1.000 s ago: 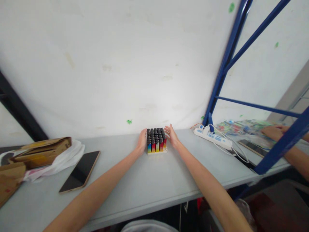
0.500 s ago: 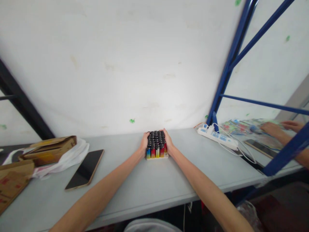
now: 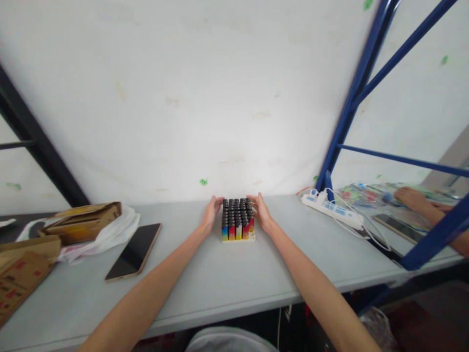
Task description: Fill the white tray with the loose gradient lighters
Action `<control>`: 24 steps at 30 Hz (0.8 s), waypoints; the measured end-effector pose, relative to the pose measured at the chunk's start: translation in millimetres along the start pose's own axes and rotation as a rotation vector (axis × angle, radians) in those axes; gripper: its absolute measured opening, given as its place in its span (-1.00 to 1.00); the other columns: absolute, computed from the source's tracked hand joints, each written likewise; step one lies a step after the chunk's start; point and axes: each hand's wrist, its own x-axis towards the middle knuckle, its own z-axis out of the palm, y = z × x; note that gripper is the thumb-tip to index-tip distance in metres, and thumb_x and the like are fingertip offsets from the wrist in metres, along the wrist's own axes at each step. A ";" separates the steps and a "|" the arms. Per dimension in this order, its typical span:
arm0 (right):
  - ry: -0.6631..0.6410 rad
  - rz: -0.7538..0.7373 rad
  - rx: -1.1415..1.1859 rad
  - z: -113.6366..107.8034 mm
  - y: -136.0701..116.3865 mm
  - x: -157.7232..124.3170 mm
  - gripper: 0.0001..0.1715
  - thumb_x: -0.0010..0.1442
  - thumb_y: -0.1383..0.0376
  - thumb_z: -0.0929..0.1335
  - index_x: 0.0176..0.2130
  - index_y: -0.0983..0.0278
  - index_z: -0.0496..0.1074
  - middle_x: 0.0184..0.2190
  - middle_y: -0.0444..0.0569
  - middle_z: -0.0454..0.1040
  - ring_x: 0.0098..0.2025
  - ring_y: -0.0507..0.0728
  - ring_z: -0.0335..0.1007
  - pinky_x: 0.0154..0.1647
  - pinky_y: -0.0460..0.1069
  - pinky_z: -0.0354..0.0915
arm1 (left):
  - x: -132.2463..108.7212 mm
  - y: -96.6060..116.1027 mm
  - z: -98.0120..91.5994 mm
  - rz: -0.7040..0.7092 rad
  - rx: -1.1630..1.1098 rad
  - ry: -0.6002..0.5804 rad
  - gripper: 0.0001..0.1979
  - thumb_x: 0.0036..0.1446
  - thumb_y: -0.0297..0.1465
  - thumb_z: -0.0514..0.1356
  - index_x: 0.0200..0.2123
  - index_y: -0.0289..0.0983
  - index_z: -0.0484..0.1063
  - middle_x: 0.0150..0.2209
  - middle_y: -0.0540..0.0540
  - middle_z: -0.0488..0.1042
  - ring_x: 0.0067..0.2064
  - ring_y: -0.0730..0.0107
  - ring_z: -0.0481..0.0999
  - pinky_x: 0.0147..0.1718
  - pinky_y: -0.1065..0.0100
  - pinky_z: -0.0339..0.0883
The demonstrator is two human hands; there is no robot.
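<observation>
Rows of colourful lighters (image 3: 237, 217) with black tops stand upright in a white tray (image 3: 238, 240) on the grey table, close to the wall. At the front right corner of the tray one slot shows no lighter. My left hand (image 3: 211, 213) is at the left side of the block, fingers apart, with a small gap between palm and lighters. On the other side my right hand (image 3: 262, 211) is also open, its fingertips near the back right lighters; whether they touch I cannot tell.
On the left lie a smartphone (image 3: 134, 252), a white plastic bag (image 3: 122, 230) and cardboard boxes (image 3: 86, 222). At right are a power strip (image 3: 331, 209) with cables and a blue metal frame (image 3: 342, 117). Beyond it, another person's hand (image 3: 412, 198) is near plastic packets (image 3: 370, 194).
Both my hands have loosened from the sides of the lighter block and moved outward. The block stays in place on the table, while the view has shifted slightly.
</observation>
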 end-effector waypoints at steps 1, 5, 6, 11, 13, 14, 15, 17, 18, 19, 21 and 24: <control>0.019 -0.007 -0.015 -7.2 -2.9 1.7 -0.38 0.33 -0.28 0.30 -0.23 0.14 0.61 -0.10 -0.06 0.68 0.09 0.23 0.52 0.17 0.10 0.39 | 1.2 5.0 -6.1 0.019 0.018 0.036 -0.64 0.38 -0.10 0.18 -0.25 -0.25 0.61 -0.16 -0.14 0.70 0.06 0.17 0.64 0.20 0.23 0.43; 0.060 0.025 0.011 -25.8 -8.5 8.4 -0.44 0.37 -0.19 0.33 -0.32 0.18 0.57 -0.17 0.05 0.66 -0.03 0.25 0.57 0.04 0.12 0.47 | 2.6 16.3 -19.1 0.056 0.064 0.097 -0.60 0.38 -0.11 0.14 -0.30 -0.28 0.59 -0.22 -0.22 0.67 -0.02 0.11 0.65 0.12 0.13 0.50; 0.062 0.031 0.019 -27.1 -8.3 9.4 -0.46 0.37 -0.17 0.34 -0.33 0.18 0.57 -0.19 0.06 0.66 -0.05 0.25 0.57 0.01 0.12 0.49 | 2.3 16.7 -19.3 0.061 0.072 0.095 -0.60 0.37 -0.10 0.15 -0.31 -0.29 0.58 -0.22 -0.23 0.67 -0.04 0.11 0.66 0.09 0.12 0.51; 0.044 0.021 -0.005 -23.7 -5.1 9.9 -0.48 0.37 -0.14 0.37 -0.34 0.19 0.57 -0.26 0.05 0.66 -0.09 0.24 0.57 -0.01 0.09 0.47 | 0.3 13.2 -14.6 0.068 0.103 0.070 -0.61 0.33 -0.11 0.18 -0.31 -0.31 0.59 -0.22 -0.26 0.67 -0.07 0.10 0.66 0.05 0.13 0.54; 0.039 0.016 -0.013 -22.3 -4.8 9.0 -0.48 0.37 -0.13 0.37 -0.34 0.20 0.57 -0.27 0.05 0.66 -0.10 0.23 0.57 -0.01 0.09 0.46 | 0.0 12.7 -13.8 0.067 0.108 0.064 -0.60 0.34 -0.11 0.17 -0.30 -0.32 0.59 -0.22 -0.27 0.67 -0.06 0.09 0.66 0.04 0.12 0.54; 0.039 0.015 -0.015 -22.1 -4.9 8.7 -0.48 0.38 -0.13 0.36 -0.35 0.20 0.58 -0.27 0.04 0.67 -0.11 0.23 0.57 -0.02 0.09 0.46 | -0.1 12.9 -13.7 0.066 0.108 0.061 -0.60 0.33 -0.11 0.17 -0.30 -0.32 0.59 -0.22 -0.27 0.67 -0.06 0.09 0.66 0.04 0.12 0.55; 0.042 0.016 -0.017 -22.0 -5.1 8.4 -0.48 0.39 -0.11 0.36 -0.35 0.20 0.58 -0.28 0.04 0.67 -0.12 0.23 0.57 -0.02 0.09 0.46 | -0.3 13.2 -13.7 0.065 0.108 0.058 -0.60 0.33 -0.11 0.17 -0.30 -0.32 0.59 -0.21 -0.27 0.67 -0.06 0.09 0.66 0.03 0.11 0.55; 0.046 0.018 -0.021 -22.4 -5.5 8.1 -0.48 0.41 -0.09 0.34 -0.35 0.21 0.58 -0.29 0.03 0.67 -0.13 0.22 0.57 -0.03 0.08 0.46 | -0.6 14.0 -13.6 0.060 0.105 0.053 -0.60 0.32 -0.10 0.18 -0.30 -0.32 0.59 -0.22 -0.27 0.67 -0.07 0.08 0.66 0.02 0.12 0.55; 0.046 0.020 -0.024 -22.6 -5.5 8.0 -0.49 0.41 -0.08 0.34 -0.36 0.21 0.58 -0.30 0.03 0.67 -0.14 0.21 0.57 -0.03 0.07 0.46 | -0.9 14.4 -13.4 0.057 0.102 0.051 -0.59 0.32 -0.10 0.17 -0.30 -0.32 0.59 -0.22 -0.27 0.67 -0.07 0.08 0.66 0.01 0.12 0.55; 0.042 0.022 -0.029 -22.8 -5.4 7.9 -0.49 0.41 -0.08 0.34 -0.36 0.21 0.58 -0.30 0.02 0.67 -0.15 0.20 0.57 -0.03 0.07 0.45 | -1.2 14.7 -13.1 0.053 0.098 0.050 -0.59 0.32 -0.09 0.17 -0.30 -0.32 0.59 -0.23 -0.27 0.66 -0.08 0.08 0.66 0.00 0.13 0.55; 0.028 0.021 -0.037 -23.1 -4.9 7.9 -0.49 0.40 -0.08 0.35 -0.36 0.21 0.58 -0.32 0.01 0.67 -0.16 0.20 0.57 -0.02 0.07 0.45 | -1.9 15.2 -12.3 0.048 0.090 0.051 -0.58 0.32 -0.07 0.17 -0.30 -0.32 0.58 -0.25 -0.27 0.66 -0.08 0.08 0.66 -0.01 0.13 0.54; 0.020 0.016 -0.042 -23.6 -4.0 8.2 -0.50 0.37 -0.11 0.38 -0.36 0.20 0.58 -0.33 0.00 0.66 -0.17 0.20 0.57 -0.02 0.07 0.44 | -3.0 15.7 -11.0 0.044 0.082 0.051 -0.58 0.30 -0.05 0.18 -0.31 -0.29 0.57 -0.26 -0.25 0.65 -0.09 0.08 0.66 0.00 0.13 0.53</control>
